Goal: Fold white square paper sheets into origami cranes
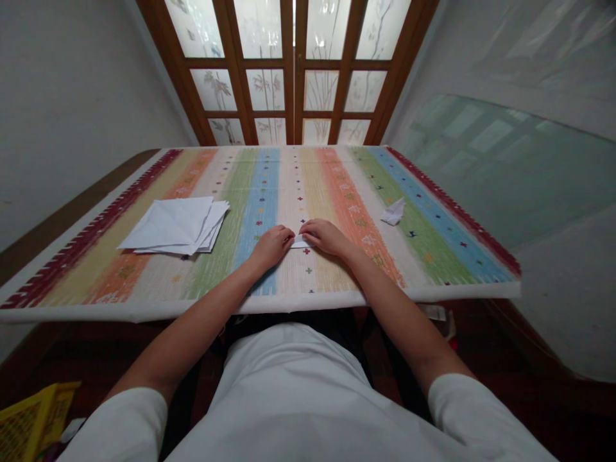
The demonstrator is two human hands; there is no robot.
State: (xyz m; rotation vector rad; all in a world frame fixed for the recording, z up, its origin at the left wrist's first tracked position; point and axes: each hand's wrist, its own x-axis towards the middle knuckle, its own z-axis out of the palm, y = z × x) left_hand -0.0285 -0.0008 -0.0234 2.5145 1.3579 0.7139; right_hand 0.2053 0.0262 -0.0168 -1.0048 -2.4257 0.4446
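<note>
Nearest camera: white shirt (293, 385) | pinching opposite ends of small paper strip (301, 242) with left hand (275, 246) and right hand (328, 237) | over striped tablecloth (250, 192), near front edge, between sheet stack (168, 224) and folded piece (393, 212) | likely creasing: match edges, anchor one end, press outward evenly, avoid skewing
</note>
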